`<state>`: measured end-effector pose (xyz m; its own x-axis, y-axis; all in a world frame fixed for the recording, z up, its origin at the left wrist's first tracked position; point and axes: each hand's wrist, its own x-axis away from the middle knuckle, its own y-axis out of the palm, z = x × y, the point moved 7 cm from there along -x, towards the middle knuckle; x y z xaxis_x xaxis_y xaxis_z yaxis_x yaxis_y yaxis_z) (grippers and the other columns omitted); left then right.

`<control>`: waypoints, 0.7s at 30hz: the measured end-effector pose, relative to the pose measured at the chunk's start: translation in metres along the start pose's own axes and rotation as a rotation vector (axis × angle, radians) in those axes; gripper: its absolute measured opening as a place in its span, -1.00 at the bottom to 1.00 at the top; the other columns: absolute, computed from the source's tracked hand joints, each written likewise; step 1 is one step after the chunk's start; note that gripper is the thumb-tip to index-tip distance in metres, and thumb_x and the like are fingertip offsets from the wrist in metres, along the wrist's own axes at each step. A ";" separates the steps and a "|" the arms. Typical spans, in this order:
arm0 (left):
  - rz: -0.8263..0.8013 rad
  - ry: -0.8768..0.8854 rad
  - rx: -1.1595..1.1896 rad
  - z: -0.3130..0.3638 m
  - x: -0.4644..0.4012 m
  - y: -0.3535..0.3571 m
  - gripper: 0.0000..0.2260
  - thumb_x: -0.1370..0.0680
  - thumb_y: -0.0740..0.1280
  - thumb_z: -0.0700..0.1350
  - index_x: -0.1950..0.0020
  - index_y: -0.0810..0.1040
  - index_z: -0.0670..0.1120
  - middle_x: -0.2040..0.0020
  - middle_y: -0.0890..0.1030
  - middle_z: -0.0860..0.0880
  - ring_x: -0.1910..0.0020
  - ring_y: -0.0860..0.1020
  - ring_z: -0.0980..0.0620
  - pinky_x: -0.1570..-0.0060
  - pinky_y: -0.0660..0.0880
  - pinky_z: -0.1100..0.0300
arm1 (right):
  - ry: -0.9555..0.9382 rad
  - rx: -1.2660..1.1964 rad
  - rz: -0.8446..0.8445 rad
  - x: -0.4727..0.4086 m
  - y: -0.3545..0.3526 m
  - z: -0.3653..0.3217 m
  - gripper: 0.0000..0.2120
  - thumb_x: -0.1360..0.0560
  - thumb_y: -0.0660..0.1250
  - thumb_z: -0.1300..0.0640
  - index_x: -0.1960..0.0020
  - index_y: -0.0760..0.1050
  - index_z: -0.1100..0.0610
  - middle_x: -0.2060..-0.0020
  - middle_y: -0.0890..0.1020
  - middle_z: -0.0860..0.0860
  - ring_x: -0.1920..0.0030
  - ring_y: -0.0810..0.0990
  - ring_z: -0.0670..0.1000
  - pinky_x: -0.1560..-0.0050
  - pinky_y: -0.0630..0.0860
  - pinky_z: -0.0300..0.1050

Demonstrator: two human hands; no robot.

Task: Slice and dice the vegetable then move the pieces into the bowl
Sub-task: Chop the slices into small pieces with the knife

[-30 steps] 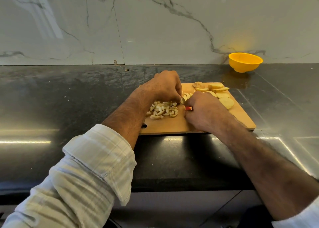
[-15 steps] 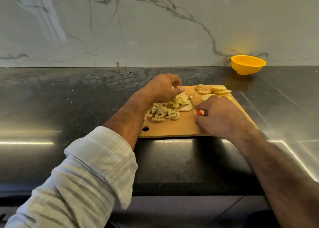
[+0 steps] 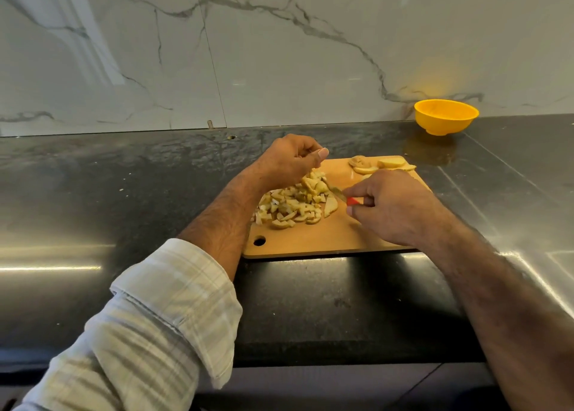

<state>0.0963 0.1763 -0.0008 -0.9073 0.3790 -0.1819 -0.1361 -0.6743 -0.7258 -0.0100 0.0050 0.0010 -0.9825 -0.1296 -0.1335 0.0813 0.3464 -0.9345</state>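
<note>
A wooden cutting board [image 3: 310, 239] lies on the dark counter. On its left half sits a pile of diced pale-yellow vegetable pieces [image 3: 292, 204]. Several uncut slices [image 3: 382, 165] lie at the board's far right corner. My right hand [image 3: 394, 205] is shut on a small knife [image 3: 340, 194] with a red handle, the blade pointing left into the pile. Raised just above the pile's far edge, my left hand [image 3: 289, 159] has loosely curled fingers and seems to hold nothing. The yellow bowl [image 3: 445, 117] stands at the back right by the wall.
The dark stone counter [image 3: 124, 193] runs left and right of the board. A marble backsplash [image 3: 248, 53] rises behind it. The counter's front edge [image 3: 341, 361] is close to my body.
My left hand has lifted off the diced pieces and moved back. My right hand has shifted right with the knife, its blade now at the pile's right side.
</note>
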 end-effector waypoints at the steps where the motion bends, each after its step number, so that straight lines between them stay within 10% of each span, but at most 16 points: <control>1: -0.001 0.004 -0.005 0.000 0.000 0.000 -0.69 -0.70 0.28 0.18 -0.24 0.67 0.02 -0.09 0.70 0.05 -0.09 0.66 0.06 -0.16 0.65 -0.12 | -0.007 0.003 0.013 0.000 -0.003 0.001 -0.66 -0.61 0.40 -0.04 -0.37 0.61 -0.17 -0.15 0.66 -0.10 -0.07 0.51 -0.05 -0.06 0.52 -0.09; 7: -0.169 0.092 -0.115 0.014 0.004 0.018 -0.54 -0.66 0.15 0.38 -0.13 0.73 0.13 -0.34 0.61 0.13 -0.35 0.53 0.08 -0.44 0.42 -0.24 | -0.068 0.053 0.108 0.005 -0.017 0.002 -0.72 -0.60 0.40 -0.03 -0.30 0.66 -0.13 0.24 0.54 -0.21 0.17 0.50 -0.11 0.24 0.39 -0.20; 11: -0.053 0.042 -0.252 0.007 0.000 0.008 -0.30 -0.48 -0.10 0.63 0.14 0.66 0.20 -0.16 0.65 0.16 -0.20 0.57 0.04 -0.33 0.40 -0.40 | -0.079 0.042 0.137 0.014 -0.030 0.005 -0.76 -0.59 0.42 -0.06 -0.24 0.69 -0.15 0.18 0.62 -0.21 0.16 0.58 -0.09 0.18 0.57 -0.12; 21: 0.159 0.003 -0.161 0.008 0.004 -0.014 -0.18 -0.52 -0.10 0.60 0.01 0.70 0.01 0.01 0.63 0.14 -0.08 0.60 0.03 -0.28 0.44 -0.42 | -0.034 0.152 0.108 0.003 -0.003 0.005 -0.75 -0.60 0.34 -0.07 -0.23 0.65 -0.10 -0.07 0.69 -0.07 -0.06 0.60 0.04 0.02 0.56 -0.05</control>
<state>0.0914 0.1818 0.0138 -0.9109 0.2785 -0.3045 0.0740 -0.6157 -0.7845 -0.0121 -0.0007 0.0014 -0.9607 -0.1317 -0.2444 0.2129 0.2157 -0.9530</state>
